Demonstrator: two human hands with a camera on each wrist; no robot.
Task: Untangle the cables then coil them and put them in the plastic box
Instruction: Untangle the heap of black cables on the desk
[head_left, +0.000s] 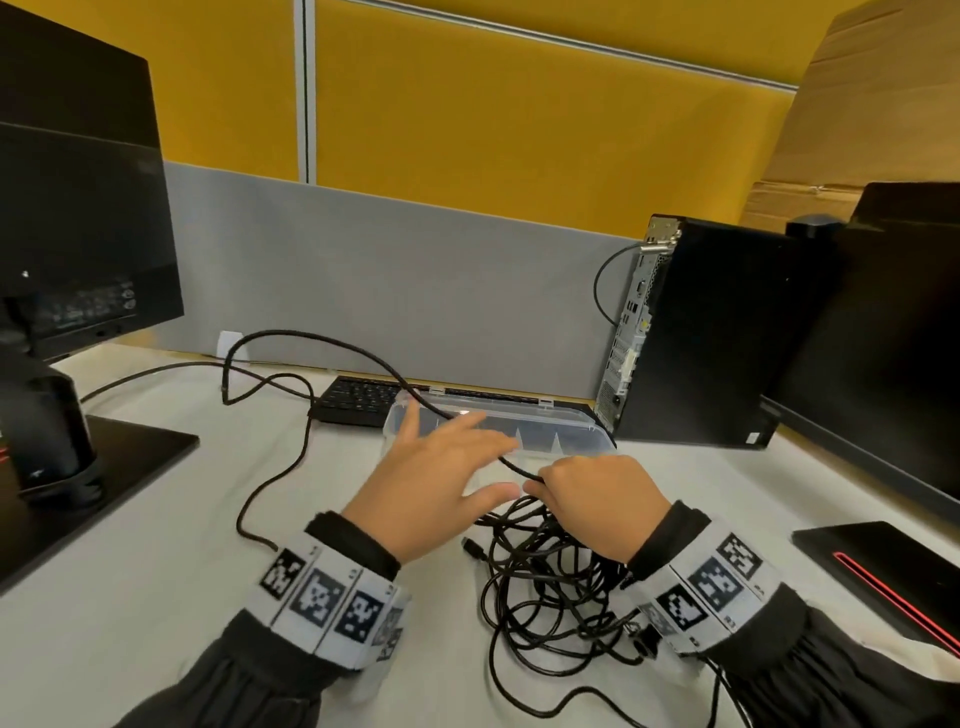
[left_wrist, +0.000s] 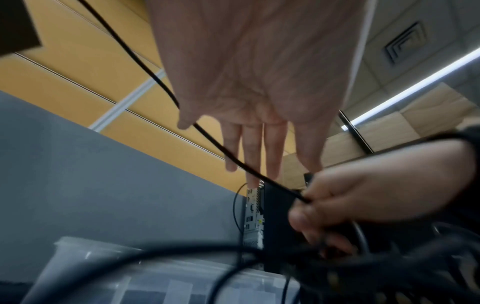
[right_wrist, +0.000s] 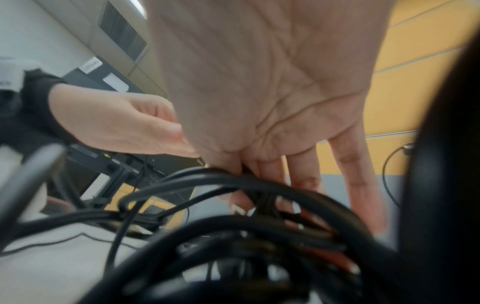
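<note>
One black cable strand (head_left: 511, 465) is pinched by the right hand (head_left: 597, 506), judged to be held taut so it can be drawn out of the tangled cables (head_left: 550, 577) lying directly beneath that hand. The left hand (head_left: 441, 486) is held flat, fingers straight and holding nothing, with the strand passing under its fingers, probably to guide it. The plastic box (head_left: 498, 428) sits just beyond both hands, still without cables.

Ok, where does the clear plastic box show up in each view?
Head: plastic box, centre, just beyond both hands, before the keyboard.
Left wrist: plastic box, blurred, bottom left behind a cable loop.
Right wrist: not in it.
Shared landmark: black computer tower, standing right of the box.
</note>
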